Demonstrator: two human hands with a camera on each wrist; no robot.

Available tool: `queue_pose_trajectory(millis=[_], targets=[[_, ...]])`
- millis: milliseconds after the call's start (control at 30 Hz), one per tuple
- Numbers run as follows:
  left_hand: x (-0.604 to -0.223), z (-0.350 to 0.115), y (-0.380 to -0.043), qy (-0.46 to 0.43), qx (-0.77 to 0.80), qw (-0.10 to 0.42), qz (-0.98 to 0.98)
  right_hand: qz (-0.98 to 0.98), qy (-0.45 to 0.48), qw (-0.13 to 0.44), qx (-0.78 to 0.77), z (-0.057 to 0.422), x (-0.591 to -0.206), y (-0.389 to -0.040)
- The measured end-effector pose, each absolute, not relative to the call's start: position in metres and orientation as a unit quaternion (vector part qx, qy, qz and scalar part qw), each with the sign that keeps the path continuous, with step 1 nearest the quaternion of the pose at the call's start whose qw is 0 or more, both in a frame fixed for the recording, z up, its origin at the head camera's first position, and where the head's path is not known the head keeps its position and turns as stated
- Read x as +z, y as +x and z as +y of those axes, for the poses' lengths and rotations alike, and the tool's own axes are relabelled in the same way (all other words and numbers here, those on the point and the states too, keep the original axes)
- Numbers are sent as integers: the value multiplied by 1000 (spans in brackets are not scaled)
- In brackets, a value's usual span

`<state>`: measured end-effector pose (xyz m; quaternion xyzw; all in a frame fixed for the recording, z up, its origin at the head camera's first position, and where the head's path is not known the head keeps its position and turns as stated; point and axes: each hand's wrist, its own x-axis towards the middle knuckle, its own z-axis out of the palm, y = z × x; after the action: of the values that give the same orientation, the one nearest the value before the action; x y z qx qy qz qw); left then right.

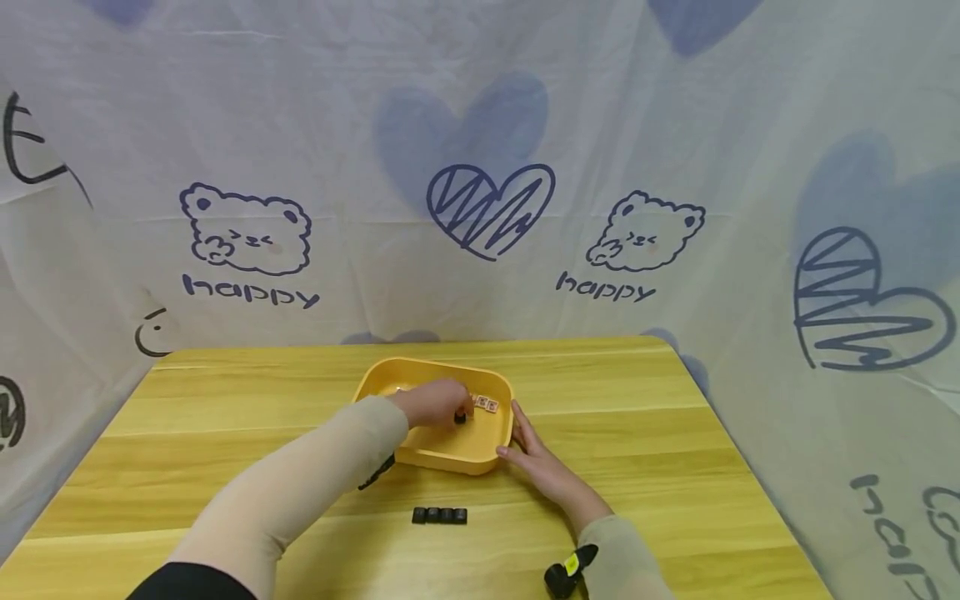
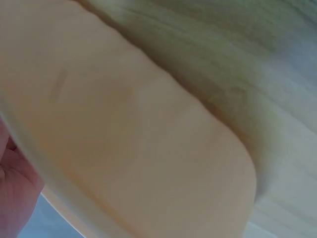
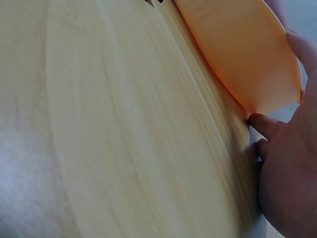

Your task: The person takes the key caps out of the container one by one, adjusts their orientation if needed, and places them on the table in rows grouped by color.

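My left hand (image 1: 438, 400) reaches into a yellow plastic bin (image 1: 450, 460), fingers curled down and pinching a small black keycap (image 1: 460, 418). Small pale square pieces with reddish marks (image 1: 487, 405) lie in the bin along its far side, partly hidden by that hand. At the bin's right end my right hand (image 1: 542, 467) holds the wall, thumb at the rim and other fingers along the outside. In the right wrist view, fingers (image 3: 267, 126) touch the bin low down near the table. A row of several black keycaps (image 1: 439, 516) sits in front of the bin.
The wooden table (image 1: 637, 417) extends on both sides of the bin. Behind it hangs a pale cloth (image 1: 360, 150) printed with hearts and bears. Black straps with small devices (image 1: 570, 571) are on the wrists.
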<state>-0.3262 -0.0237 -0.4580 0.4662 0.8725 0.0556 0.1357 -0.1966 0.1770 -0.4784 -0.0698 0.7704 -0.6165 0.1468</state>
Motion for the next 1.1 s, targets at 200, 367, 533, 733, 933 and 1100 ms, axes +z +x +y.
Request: queue_pose_trajectory(millis=[200,367,533,733,933,1100], targets=[[-462,-23,-321,482,37,122,867,769,-72,154,-616,179,-492,-203],[-465,-21,-318,483,10,114,868,778,-68,144,-608,180,-511,-211],[-463,-19,-312,462,21,137,876,787,-65,134,-598,181,-511,-209],[-454,-21,-302,454,43,131,880,798,-58,131,-585,182,-509,-207],[-443,-30,-294,436,97,111,888,795,-55,131,-589,180,-509,-207],[-435,-43,-285,404,172,100,893,788,-58,132,-599,178,-507,-207]])
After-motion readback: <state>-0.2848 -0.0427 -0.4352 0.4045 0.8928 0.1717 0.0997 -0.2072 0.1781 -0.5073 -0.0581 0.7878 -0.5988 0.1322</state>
